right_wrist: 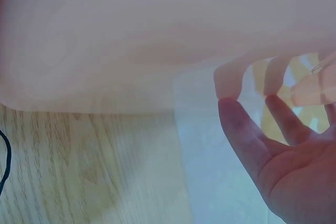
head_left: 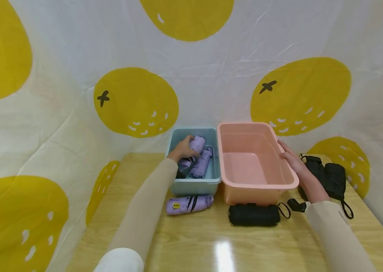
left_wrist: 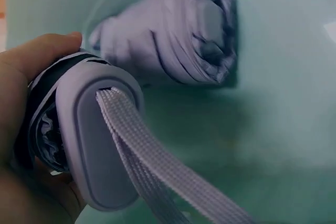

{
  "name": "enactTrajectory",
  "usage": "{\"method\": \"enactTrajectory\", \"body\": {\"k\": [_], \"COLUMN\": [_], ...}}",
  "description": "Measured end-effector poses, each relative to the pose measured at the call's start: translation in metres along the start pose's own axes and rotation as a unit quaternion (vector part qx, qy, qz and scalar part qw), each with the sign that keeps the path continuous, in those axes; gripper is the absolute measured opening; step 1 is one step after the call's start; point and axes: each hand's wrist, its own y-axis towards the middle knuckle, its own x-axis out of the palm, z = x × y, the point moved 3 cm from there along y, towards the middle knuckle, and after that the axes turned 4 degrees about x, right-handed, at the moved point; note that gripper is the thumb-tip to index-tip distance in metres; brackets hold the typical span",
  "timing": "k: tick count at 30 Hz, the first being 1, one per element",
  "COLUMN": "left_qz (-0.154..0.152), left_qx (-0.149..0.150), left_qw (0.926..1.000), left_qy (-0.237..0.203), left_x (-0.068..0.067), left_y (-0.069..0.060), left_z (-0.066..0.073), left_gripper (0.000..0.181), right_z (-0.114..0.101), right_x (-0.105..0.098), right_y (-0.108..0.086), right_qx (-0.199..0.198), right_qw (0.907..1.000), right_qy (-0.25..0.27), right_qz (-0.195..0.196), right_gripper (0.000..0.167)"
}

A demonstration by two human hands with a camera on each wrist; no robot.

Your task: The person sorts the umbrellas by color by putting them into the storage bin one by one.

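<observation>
My left hand (head_left: 184,148) grips a folded lilac umbrella (head_left: 197,144) inside the light blue bin (head_left: 196,187). In the left wrist view, this umbrella's capped end (left_wrist: 102,140) and its woven strap face the camera. Right beside it, another folded lilac umbrella (head_left: 201,164) lies on the bin floor. A small black item (head_left: 179,174) shows partly near the bin's front left corner. At the pink bin (head_left: 259,186), my right hand (head_left: 297,164) touches the outer right side, fingers extended. The right wrist view shows its fingertips (right_wrist: 227,106) against the glossy pink wall.
In front of the blue bin lies a lilac umbrella (head_left: 190,204). A black folded umbrella (head_left: 254,215) with a loop lies before the pink bin. More black folded umbrellas (head_left: 335,179) sit on the wooden table (head_left: 184,241) at right. A fruit-patterned cloth (head_left: 212,87) hangs behind.
</observation>
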Motion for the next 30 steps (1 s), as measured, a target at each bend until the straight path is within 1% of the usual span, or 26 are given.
{"method": "enactTrajectory", "body": {"k": [5, 7, 10, 11, 15, 18, 21, 26, 30], "left_qz": [-0.012, -0.016, -0.029, -0.033, -0.058, -0.073, -0.083, -0.102, -0.115], "left_qx": [-0.019, -0.023, -0.042, -0.052, -0.079, -0.085, -0.092, -0.092, -0.087], "left_qw": [0.9997, 0.9996, 0.9986, 0.998, 0.9934, 0.9909, 0.9899, 0.9871, 0.9866], "left_qy": [0.008, 0.007, 0.012, 0.017, 0.059, 0.075, 0.068, 0.082, 0.076], "left_x": [0.001, 0.001, 0.003, 0.003, 0.007, 0.006, 0.005, 0.003, 0.0], "left_y": [0.0, -0.001, 0.0, 0.0, 0.0, -0.001, -0.002, -0.005, -0.006], "left_z": [0.0, 0.0, -0.004, -0.006, -0.012, -0.011, -0.01, -0.008, -0.004], "left_gripper": [0.083, 0.083, 0.084, 0.084, 0.08, 0.08, 0.083, 0.083, 0.08], "right_z": [-0.002, -0.003, -0.002, -0.001, -0.002, -0.007, -0.009, -0.002, 0.001], "right_x": [-0.002, -0.003, -0.004, -0.003, 0.0, 0.003, 0.004, 0.002, -0.002], "right_y": [0.0, -0.001, 0.0, 0.0, -0.001, -0.004, -0.005, -0.002, 0.0], "right_qx": [-0.012, -0.01, -0.005, -0.002, 0.009, 0.007, 0.002, 0.005, 0.004], "right_qw": [0.9999, 0.9999, 1.0, 1.0, 0.9998, 0.9997, 0.9996, 0.9999, 0.9999], "right_qy": [0.01, 0.008, 0.008, 0.01, 0.02, 0.025, 0.026, 0.015, 0.01], "right_qz": [-0.005, -0.004, 0.001, 0.001, 0.0, -0.003, -0.004, 0.002, 0.005], "right_gripper": [0.062, 0.062, 0.061, 0.061, 0.061, 0.061, 0.062, 0.062, 0.062]}}
